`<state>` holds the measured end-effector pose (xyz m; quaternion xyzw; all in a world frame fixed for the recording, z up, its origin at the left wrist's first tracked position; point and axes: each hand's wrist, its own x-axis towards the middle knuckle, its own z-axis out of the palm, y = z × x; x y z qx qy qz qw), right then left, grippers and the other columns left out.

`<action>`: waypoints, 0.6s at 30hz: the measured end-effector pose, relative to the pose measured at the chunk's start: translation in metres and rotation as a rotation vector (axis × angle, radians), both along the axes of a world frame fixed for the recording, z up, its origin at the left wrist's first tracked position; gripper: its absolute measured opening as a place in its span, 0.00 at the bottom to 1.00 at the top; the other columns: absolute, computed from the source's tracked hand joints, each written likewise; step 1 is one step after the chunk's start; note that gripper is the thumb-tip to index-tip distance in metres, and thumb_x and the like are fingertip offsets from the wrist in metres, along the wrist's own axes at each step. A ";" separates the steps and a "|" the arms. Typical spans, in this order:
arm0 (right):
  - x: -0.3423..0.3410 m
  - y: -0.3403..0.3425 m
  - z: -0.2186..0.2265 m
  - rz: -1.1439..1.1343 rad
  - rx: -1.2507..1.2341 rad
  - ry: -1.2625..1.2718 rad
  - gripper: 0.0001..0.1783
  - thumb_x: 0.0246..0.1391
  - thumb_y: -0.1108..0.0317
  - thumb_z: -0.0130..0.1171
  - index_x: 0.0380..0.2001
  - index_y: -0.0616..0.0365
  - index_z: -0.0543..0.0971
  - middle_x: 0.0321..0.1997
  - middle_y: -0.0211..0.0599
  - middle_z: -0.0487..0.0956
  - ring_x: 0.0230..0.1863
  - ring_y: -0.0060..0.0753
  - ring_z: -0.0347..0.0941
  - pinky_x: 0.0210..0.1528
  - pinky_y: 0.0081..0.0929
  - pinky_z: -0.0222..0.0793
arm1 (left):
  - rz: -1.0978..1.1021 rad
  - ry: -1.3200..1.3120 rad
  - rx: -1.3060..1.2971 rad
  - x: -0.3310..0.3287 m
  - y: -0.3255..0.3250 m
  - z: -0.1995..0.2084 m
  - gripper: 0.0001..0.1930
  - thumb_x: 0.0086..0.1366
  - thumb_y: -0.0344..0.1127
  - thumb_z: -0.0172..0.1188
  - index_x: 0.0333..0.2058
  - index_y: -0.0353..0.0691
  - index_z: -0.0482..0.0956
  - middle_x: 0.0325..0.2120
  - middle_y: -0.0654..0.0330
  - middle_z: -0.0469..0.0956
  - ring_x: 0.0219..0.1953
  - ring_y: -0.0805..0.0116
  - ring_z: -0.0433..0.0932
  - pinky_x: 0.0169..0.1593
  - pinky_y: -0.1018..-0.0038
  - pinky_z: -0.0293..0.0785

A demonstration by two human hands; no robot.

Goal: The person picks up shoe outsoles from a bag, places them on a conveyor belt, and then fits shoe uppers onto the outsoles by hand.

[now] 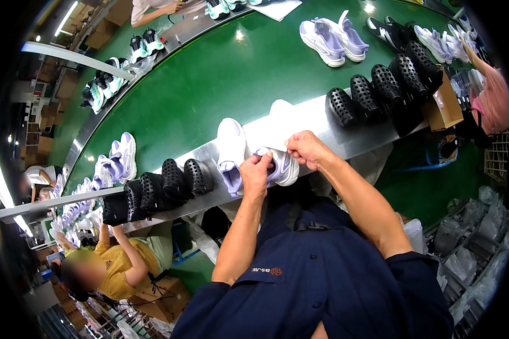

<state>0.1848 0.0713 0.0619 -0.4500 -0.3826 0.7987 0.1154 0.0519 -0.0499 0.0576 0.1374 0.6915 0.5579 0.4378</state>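
Note:
A white and lilac sneaker (287,172) lies at the bench edge right in front of me. My left hand (255,172) is closed at its opening, thumb and fingers pinching the collar. From my right hand (310,150), closed in a pinch above that shoe, a white insole-shaped piece (281,113) with a rounded end stretches away over the bench. Glare washes out its detail. Left of my left hand rests the matching sneaker (231,144), toe pointing away. My left hand partly covers the shoe opening.
Black perforated shoe forms stand in a left row (172,178) and a right row (387,85) on the metal ledge (305,121). Beyond runs a green conveyor (209,85) carrying more sneakers (333,39). A co-worker in yellow (133,257) sits left; another person's arm (486,73) is at right.

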 end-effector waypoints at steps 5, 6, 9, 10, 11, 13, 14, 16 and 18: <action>0.003 -0.025 -0.016 -0.041 0.049 -0.015 0.11 0.61 0.67 0.58 0.26 0.60 0.75 0.22 0.27 0.71 0.18 0.15 0.60 0.15 0.18 0.51 | 0.024 -0.032 -0.001 -0.001 -0.001 -0.009 0.10 0.59 0.33 0.69 0.30 0.30 0.84 0.24 0.62 0.80 0.26 0.76 0.73 0.32 0.78 0.66; 0.002 -0.028 -0.018 -0.064 0.086 -0.035 0.11 0.60 0.67 0.59 0.25 0.61 0.76 0.21 0.28 0.71 0.19 0.17 0.62 0.17 0.20 0.54 | 0.024 -0.026 -0.007 -0.001 -0.002 -0.010 0.10 0.59 0.33 0.69 0.30 0.30 0.84 0.24 0.62 0.80 0.26 0.76 0.73 0.33 0.78 0.66; 0.000 -0.034 -0.034 -0.101 0.192 -0.123 0.11 0.57 0.67 0.63 0.25 0.64 0.80 0.22 0.32 0.77 0.24 0.24 0.70 0.27 0.27 0.66 | 0.022 -0.022 -0.011 0.001 0.000 -0.010 0.09 0.59 0.32 0.69 0.29 0.30 0.84 0.24 0.62 0.80 0.25 0.75 0.73 0.32 0.79 0.66; -0.001 -0.035 -0.037 -0.113 0.247 -0.151 0.11 0.56 0.67 0.63 0.25 0.63 0.80 0.22 0.32 0.77 0.24 0.24 0.70 0.27 0.27 0.67 | 0.024 -0.023 -0.009 0.001 0.001 -0.009 0.09 0.59 0.32 0.69 0.29 0.30 0.83 0.24 0.62 0.80 0.25 0.75 0.73 0.32 0.79 0.66; -0.004 -0.038 -0.040 -0.125 0.303 -0.179 0.11 0.56 0.67 0.63 0.25 0.63 0.80 0.23 0.33 0.78 0.24 0.25 0.71 0.28 0.28 0.67 | 0.012 0.015 -0.026 0.001 0.002 -0.008 0.10 0.59 0.33 0.69 0.29 0.29 0.83 0.23 0.61 0.80 0.25 0.75 0.72 0.31 0.78 0.67; -0.006 -0.042 -0.047 -0.127 0.395 -0.240 0.11 0.56 0.66 0.64 0.27 0.64 0.81 0.24 0.36 0.80 0.26 0.27 0.74 0.30 0.30 0.70 | -0.010 0.093 -0.061 0.001 0.004 -0.007 0.12 0.60 0.34 0.68 0.29 0.27 0.83 0.20 0.60 0.79 0.23 0.76 0.72 0.30 0.76 0.68; -0.006 -0.043 -0.050 -0.123 0.418 -0.265 0.11 0.55 0.66 0.65 0.27 0.64 0.80 0.24 0.36 0.80 0.26 0.28 0.74 0.30 0.30 0.70 | -0.038 0.184 -0.060 0.001 0.004 -0.010 0.12 0.60 0.34 0.68 0.29 0.27 0.83 0.21 0.58 0.80 0.23 0.74 0.73 0.30 0.74 0.68; -0.006 -0.046 -0.050 -0.114 0.461 -0.317 0.11 0.55 0.65 0.65 0.27 0.64 0.80 0.24 0.36 0.80 0.26 0.29 0.75 0.31 0.30 0.71 | -0.094 0.364 -0.063 0.003 0.006 -0.013 0.11 0.60 0.34 0.67 0.30 0.28 0.84 0.22 0.54 0.81 0.23 0.71 0.75 0.30 0.71 0.69; 0.000 -0.049 -0.043 -0.160 0.337 -0.312 0.12 0.54 0.65 0.64 0.29 0.64 0.78 0.24 0.40 0.80 0.27 0.35 0.77 0.33 0.33 0.73 | -0.197 0.529 -0.053 0.008 0.000 -0.009 0.09 0.59 0.33 0.67 0.31 0.31 0.83 0.24 0.53 0.81 0.26 0.65 0.77 0.33 0.68 0.71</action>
